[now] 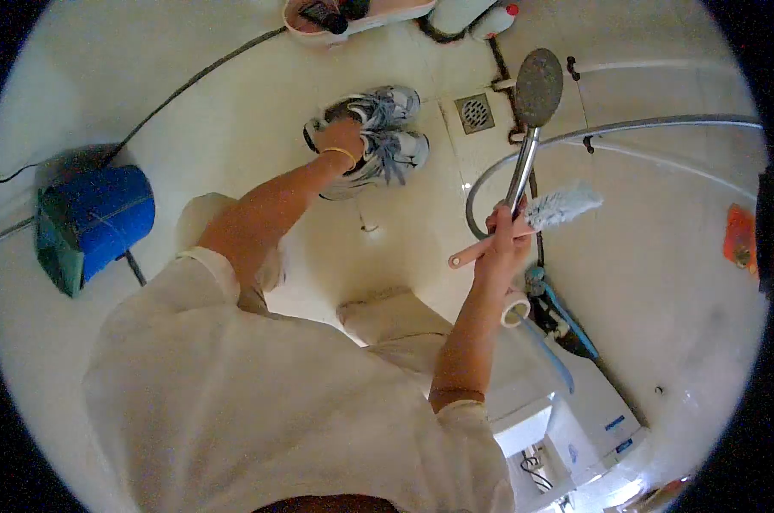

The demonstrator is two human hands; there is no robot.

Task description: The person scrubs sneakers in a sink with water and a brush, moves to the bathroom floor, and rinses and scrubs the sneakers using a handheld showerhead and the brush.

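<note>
A pair of grey and white sneakers (391, 154) with grey laces sits side by side over the pale floor, toes pointing right. My left hand (342, 139), a yellow bangle at its wrist, grips them at their ankle openings, with its fingertips hidden there. In my right hand (505, 246) are two things at once: a shower head (539, 88) by its chrome handle, and a scrub brush (562, 208) with a pink handle and pale bristles. The shower head's grey face is visible and points away from me; no water shows. Its metal hose (644, 126) loops off to the right.
A square floor drain (474, 113) lies right of the sneakers. At the left, a blue bucket (118, 214) lies on its side. A pink basin (319, 34) and a red-capped bottle (494, 21) stand at the top. Pipes run along the right wall, near a white appliance (588, 398).
</note>
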